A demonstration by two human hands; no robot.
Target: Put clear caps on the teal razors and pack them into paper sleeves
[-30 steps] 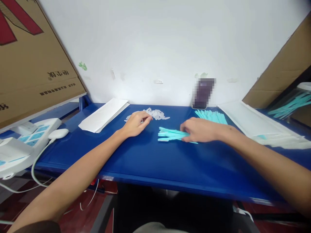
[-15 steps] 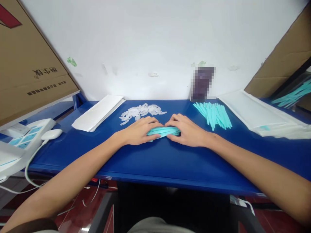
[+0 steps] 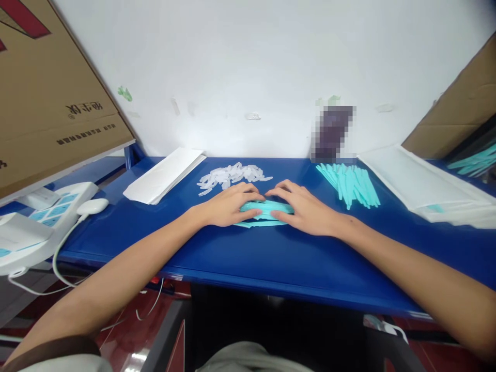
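Note:
A bundle of thin, flat turquoise strips point(image 3: 267, 207) lies crosswise on the blue table in front of me. My left hand point(image 3: 234, 205) curves round its left end, the thumb lying over the strips and the fingers behind them. At the opposite end my right hand point(image 3: 300, 207) does the same, its thumb close to the left one. A few strips stick out along the near side, below my thumbs. Both palms hide the ends of the bundle. Behind my left hand is a loose pile of small whitish translucent oblong pieces point(image 3: 231, 174).
More turquoise strips point(image 3: 351, 186) lie fanned out at the back right, beside translucent plastic bags point(image 3: 426, 181). Folded white paper point(image 3: 165, 175) rests at the back left. A white device with a cable point(image 3: 93, 206) and a cardboard box point(image 3: 58, 103) occupy the left side.
The strips have spread towards me, with some now showing below my thumbs. My fingers have loosened slightly round the bundle. The whole view has shifted a little.

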